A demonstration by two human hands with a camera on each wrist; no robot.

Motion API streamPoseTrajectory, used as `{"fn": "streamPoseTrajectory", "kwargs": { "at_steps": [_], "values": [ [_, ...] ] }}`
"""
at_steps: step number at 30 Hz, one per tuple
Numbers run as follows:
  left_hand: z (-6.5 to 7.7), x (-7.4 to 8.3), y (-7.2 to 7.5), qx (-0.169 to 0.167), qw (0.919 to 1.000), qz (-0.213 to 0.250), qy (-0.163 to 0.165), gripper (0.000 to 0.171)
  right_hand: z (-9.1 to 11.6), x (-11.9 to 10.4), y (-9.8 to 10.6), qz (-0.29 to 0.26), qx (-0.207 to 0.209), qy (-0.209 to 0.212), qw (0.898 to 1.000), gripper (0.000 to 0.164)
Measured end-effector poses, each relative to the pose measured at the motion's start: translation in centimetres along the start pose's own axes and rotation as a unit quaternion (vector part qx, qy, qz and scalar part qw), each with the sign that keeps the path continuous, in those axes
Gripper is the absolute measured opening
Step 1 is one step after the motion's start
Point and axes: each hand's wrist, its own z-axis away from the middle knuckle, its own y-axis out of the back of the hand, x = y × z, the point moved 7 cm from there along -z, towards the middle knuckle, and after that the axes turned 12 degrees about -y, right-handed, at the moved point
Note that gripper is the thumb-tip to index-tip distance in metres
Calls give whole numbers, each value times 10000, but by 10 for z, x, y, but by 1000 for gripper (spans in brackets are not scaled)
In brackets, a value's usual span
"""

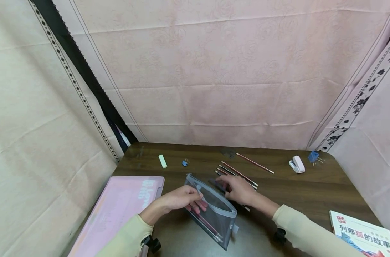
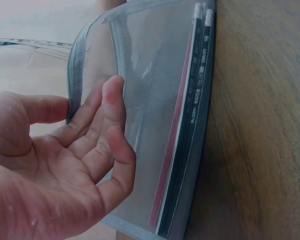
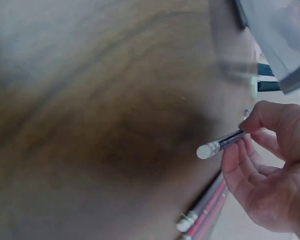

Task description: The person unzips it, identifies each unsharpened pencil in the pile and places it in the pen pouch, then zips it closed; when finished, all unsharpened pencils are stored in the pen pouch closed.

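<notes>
My left hand (image 1: 189, 200) pinches the upper edge of a grey mesh zip pouch (image 1: 220, 221) between thumb and fingers, its mouth spread apart. Through the mesh, several pencils (image 2: 185, 120) with white erasers lie along the bottom, dark and red ones. Just right of the pouch, my right hand (image 1: 238, 189) pinches a dark pencil (image 3: 226, 141), its white eraser end pointing away from the fingers in the right wrist view. Beside and beyond that hand, more red and dark pencils (image 1: 240, 174) lie together on the wooden table (image 1: 182, 239).
A single red pencil (image 1: 255, 163) lies farther back. A pink folder (image 1: 124, 210) is at left, a white book (image 1: 363, 235) at front right. Toward the back are a pale green strip (image 1: 162, 161), a small blue clip (image 1: 185, 163), a white stapler (image 1: 297, 164) and a larger blue clip (image 1: 313, 156).
</notes>
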Motion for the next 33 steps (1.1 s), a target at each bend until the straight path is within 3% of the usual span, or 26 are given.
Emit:
{"fn": "streamPoseTrajectory", "kwargs": {
  "at_steps": [5,11,14,21,27,29,33],
  "values": [
    [1,2,-1,5,10000,-3,-8,34,-4,-4,27,-521,392,-165,9977,65],
    [1,4,-2,1,10000,-5,-31,34,-4,-15,59,-1295,1028,-122,9862,70],
    [1,4,-2,0,10000,-12,-20,35,0,-22,70,-1826,1216,-159,9755,72],
    [0,5,-2,-11,10000,-42,-6,35,22,-70,97,-3080,1152,-118,9443,75],
    [-1,5,-3,-40,10000,-45,4,35,19,-68,82,-3442,1205,-134,9311,79],
    [-1,5,-4,-45,10000,-37,8,35,15,-65,73,-3447,1062,-194,9325,80],
    [-3,6,-3,-53,10000,-40,-5,35,10,-64,55,-3131,593,-408,9470,80]
  ]
}}
